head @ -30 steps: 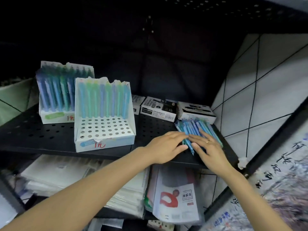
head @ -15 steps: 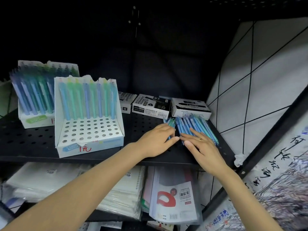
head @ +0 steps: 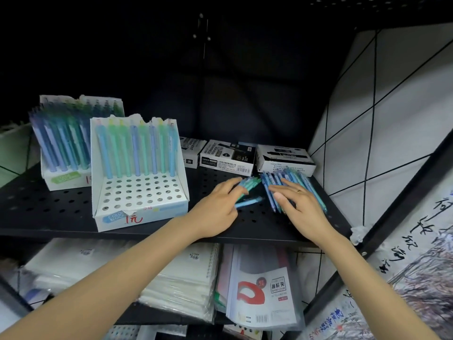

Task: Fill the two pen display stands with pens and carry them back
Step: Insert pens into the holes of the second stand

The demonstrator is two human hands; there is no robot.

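While the black perforated shelf (head: 61,207) carries everything in play, the near display stand (head: 137,182) sits at its front left, a white card box with one back row of blue and green pens standing upright and rows of bare holes in front of them. Behind it and further left, the second display stand (head: 66,153) looks much fuller, packed with blue and green pens. Across the back of the shelf lie three marker boxes (head: 226,157), side by side. Down below, on the lower shelf, there are stacked notebooks (head: 181,283) and a report-cover pack (head: 264,288). Over to the right side now: the right hand (head: 297,204) lies flat, fingers straight and spread, pressing on the loose pile of pens (head: 300,180) lying on the shelf. Just beside it, the left hand (head: 218,208) has its fingers stretched over a smaller cluster of pens (head: 250,184), touching them, not curled round any. One blue pen (head: 248,202) lies crosswise by the left fingertips, blurred.
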